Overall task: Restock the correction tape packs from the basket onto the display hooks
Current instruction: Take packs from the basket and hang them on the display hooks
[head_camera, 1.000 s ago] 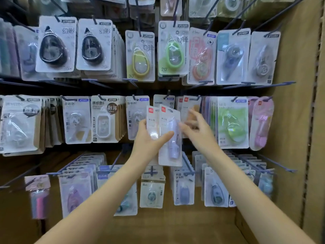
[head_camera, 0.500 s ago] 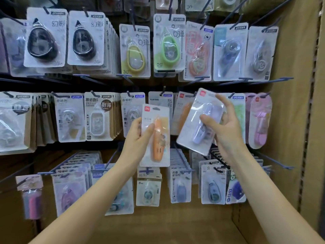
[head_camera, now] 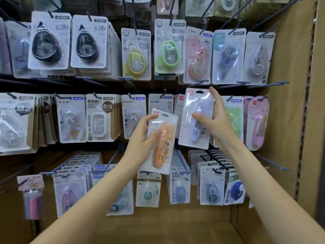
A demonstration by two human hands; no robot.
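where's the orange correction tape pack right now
In the head view, the orange correction tape blister pack is centre frame, held tilted in the left hand, just left of the pale purple tape pack in the right hand.

Even bright light, blister glare, blurred edges
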